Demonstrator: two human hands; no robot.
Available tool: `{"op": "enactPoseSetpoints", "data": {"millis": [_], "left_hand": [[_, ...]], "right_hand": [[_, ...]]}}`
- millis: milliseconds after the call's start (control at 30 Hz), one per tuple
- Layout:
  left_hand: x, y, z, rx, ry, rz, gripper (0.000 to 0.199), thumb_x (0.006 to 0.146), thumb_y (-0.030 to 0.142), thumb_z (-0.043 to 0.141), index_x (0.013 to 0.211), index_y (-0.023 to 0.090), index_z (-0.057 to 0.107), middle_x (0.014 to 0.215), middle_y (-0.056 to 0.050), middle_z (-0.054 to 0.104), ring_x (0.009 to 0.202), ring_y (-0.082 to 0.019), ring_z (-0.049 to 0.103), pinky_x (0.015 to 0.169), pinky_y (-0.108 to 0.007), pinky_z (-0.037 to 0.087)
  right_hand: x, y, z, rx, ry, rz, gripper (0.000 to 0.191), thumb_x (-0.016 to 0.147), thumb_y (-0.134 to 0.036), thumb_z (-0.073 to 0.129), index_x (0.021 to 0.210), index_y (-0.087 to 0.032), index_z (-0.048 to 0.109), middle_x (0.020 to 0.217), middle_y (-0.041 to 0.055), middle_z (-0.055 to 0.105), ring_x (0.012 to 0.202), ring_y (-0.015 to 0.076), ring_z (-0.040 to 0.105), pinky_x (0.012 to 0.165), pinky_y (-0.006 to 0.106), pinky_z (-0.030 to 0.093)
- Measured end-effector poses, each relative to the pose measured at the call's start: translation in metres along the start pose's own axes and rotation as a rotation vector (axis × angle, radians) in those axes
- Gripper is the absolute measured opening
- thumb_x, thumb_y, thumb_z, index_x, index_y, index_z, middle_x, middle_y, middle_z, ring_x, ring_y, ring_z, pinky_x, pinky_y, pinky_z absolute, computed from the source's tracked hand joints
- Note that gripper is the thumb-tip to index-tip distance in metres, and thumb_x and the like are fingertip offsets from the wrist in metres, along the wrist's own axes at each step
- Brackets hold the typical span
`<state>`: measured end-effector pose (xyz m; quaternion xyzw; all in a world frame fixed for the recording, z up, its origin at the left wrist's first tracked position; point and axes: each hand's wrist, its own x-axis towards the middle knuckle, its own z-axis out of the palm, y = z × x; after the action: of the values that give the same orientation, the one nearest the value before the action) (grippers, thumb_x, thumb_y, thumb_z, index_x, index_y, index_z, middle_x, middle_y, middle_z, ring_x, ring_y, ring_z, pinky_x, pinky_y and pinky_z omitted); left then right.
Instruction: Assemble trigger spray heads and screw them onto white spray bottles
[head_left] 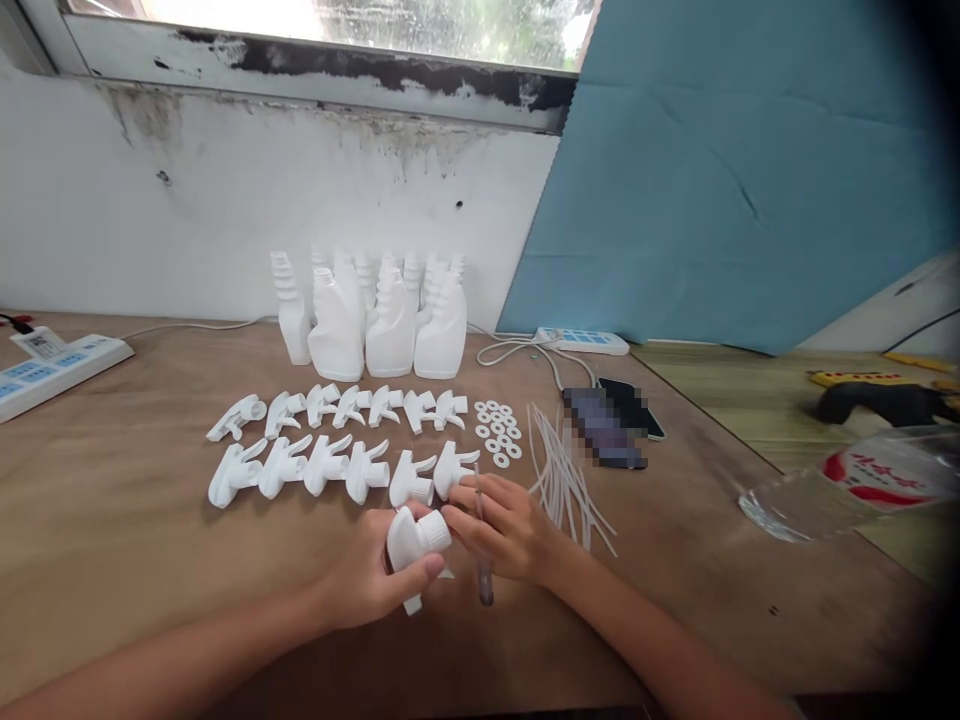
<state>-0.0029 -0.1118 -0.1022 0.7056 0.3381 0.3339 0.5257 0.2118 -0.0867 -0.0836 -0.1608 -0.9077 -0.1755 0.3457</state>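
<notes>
Holding a white spray head (409, 540) over the near middle of a brown tabletop (150, 570)

Working before a white wall (225, 190) rising behind the tabletop's back edge, with a blue cloth (697, 180) hanging at right. Having the widest open room at left front, between the left forearm (247, 635) and the left power strip (82, 368). Finding another bare stretch at right, running from the right forearm (637, 620) to the slanted right edge and a greenish surface (705, 385) beyond. Having little room in the middle, with parts lying close before both hands.

Facing white bottles (337, 335), standing bunched near the wall and blocking the back middle. Seeing a clear bottle (810, 495) with a red label at far right, covering part of the slanted edge. Finding a rear power strip (583, 341) at the cloth's foot, and dark phone-like slabs (637, 405), partly blurred, lying nearer.

Gripping the white spray head in the left hand (371, 565), pinching its body between thumb and fingers. Holding the right hand (510, 530) just beside its ribbed cap, fingers curling; not being able to tell whether pinching anything.

Facing more spray heads (326, 465), lying in two rows beyond the hands. Seeing thin white tubes (566, 480) fanning out at right, a slender greyish tool (485, 580) lying along the right fingers, and small white washers (499, 430) clustering between rows and tubes.
</notes>
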Motion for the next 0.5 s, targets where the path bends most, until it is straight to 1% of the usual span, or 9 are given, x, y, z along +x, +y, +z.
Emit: {"op": "enactPoseSetpoints", "data": {"millis": [33, 100, 167, 267, 333, 400, 433, 467, 500], "left_hand": [[0.0, 0.0, 0.0, 0.013, 0.0, 0.001, 0.03, 0.083, 0.044, 0.061, 0.082, 0.015, 0.055, 0.065, 0.001, 0.048, 0.058, -0.011, 0.04, 0.054, -0.023, 0.031], [-0.001, 0.001, 0.0, 0.03, 0.023, -0.019, 0.033, 0.084, 0.047, 0.06, 0.078, 0.015, 0.055, 0.063, 0.001, 0.047, 0.057, -0.01, 0.039, 0.053, -0.023, 0.03], [-0.001, 0.001, 0.002, 0.048, 0.036, -0.056, 0.038, 0.085, 0.049, 0.057, 0.068, 0.015, 0.053, 0.057, 0.002, 0.043, 0.054, -0.01, 0.035, 0.052, -0.023, 0.028], [0.002, 0.001, 0.007, 0.045, 0.002, -0.097, 0.046, 0.085, 0.052, 0.055, 0.059, 0.014, 0.051, 0.05, 0.003, 0.038, 0.05, -0.008, 0.032, 0.048, -0.023, 0.024], [0.004, 0.0, 0.011, 0.002, -0.025, -0.127, 0.048, 0.084, 0.055, 0.055, 0.059, 0.014, 0.052, 0.048, 0.002, 0.04, 0.048, -0.008, 0.033, 0.047, -0.023, 0.023], [0.004, -0.003, 0.012, -0.06, -0.028, -0.152, 0.051, 0.082, 0.059, 0.056, 0.057, 0.014, 0.051, 0.047, 0.002, 0.04, 0.047, -0.008, 0.033, 0.046, -0.023, 0.022], [0.003, -0.005, 0.011, -0.093, -0.035, -0.153, 0.053, 0.08, 0.061, 0.057, 0.056, 0.014, 0.051, 0.046, 0.002, 0.039, 0.046, -0.008, 0.032, 0.045, -0.023, 0.021], [0.001, -0.007, 0.008, -0.121, -0.045, -0.141, 0.055, 0.078, 0.063, 0.058, 0.054, 0.014, 0.049, 0.046, 0.001, 0.039, 0.045, -0.008, 0.032, 0.044, -0.023, 0.021], [-0.002, -0.009, 0.005, -0.142, -0.062, -0.125, 0.057, 0.076, 0.064, 0.058, 0.051, 0.014, 0.048, 0.045, 0.001, 0.038, 0.044, -0.008, 0.032, 0.043, -0.024, 0.02]], "right_hand": [[0.0, 0.0, 0.0, 0.026, -0.033, -0.016, 0.016, 0.091, -0.01, 0.047, 0.103, -0.012, 0.057, 0.08, 0.0078, 0.066, 0.069, 0.0175, 0.058, 0.06, 0.031, 0.046], [-0.002, -0.001, -0.001, 0.02, -0.073, -0.049, 0.019, 0.092, -0.009, 0.042, 0.099, -0.01, 0.059, 0.07, 0.0055, 0.062, 0.058, 0.0153, 0.052, 0.051, 0.029, 0.039], [-0.003, -0.001, -0.004, -0.043, -0.085, -0.096, 0.017, 0.092, -0.01, 0.045, 0.093, -0.012, 0.062, 0.062, 0.0023, 0.057, 0.053, 0.0141, 0.048, 0.047, 0.028, 0.033], [-0.004, 0.0, -0.01, -0.132, -0.099, -0.168, 0.015, 0.089, -0.015, 0.053, 0.077, -0.016, 0.061, 0.054, -0.0024, 0.049, 0.047, 0.0117, 0.041, 0.044, 0.028, 0.025], [-0.005, 0.003, -0.013, -0.158, -0.117, -0.19, 0.021, 0.088, -0.021, 0.058, 0.067, -0.018, 0.058, 0.051, -0.0033, 0.047, 0.045, 0.0109, 0.039, 0.043, 0.028, 0.022], [-0.01, 0.01, -0.017, -0.156, -0.113, -0.194, 0.031, 0.088, -0.03, 0.061, 0.06, -0.02, 0.053, 0.049, -0.0036, 0.046, 0.044, 0.0108, 0.037, 0.042, 0.029, 0.019], [-0.015, 0.016, -0.02, -0.14, -0.091, -0.166, 0.036, 0.087, -0.035, 0.061, 0.056, -0.02, 0.05, 0.047, -0.0039, 0.044, 0.043, 0.0107, 0.035, 0.042, 0.029, 0.018], [-0.021, 0.025, -0.024, -0.114, -0.048, -0.077, 0.041, 0.087, -0.04, 0.061, 0.053, -0.021, 0.047, 0.045, -0.0042, 0.041, 0.042, 0.0107, 0.033, 0.042, 0.029, 0.017], [-0.029, 0.034, -0.03, -0.08, 0.004, 0.046, 0.046, 0.087, -0.045, 0.059, 0.051, -0.021, 0.044, 0.043, -0.0043, 0.038, 0.041, 0.0108, 0.031, 0.042, 0.029, 0.016]]}}
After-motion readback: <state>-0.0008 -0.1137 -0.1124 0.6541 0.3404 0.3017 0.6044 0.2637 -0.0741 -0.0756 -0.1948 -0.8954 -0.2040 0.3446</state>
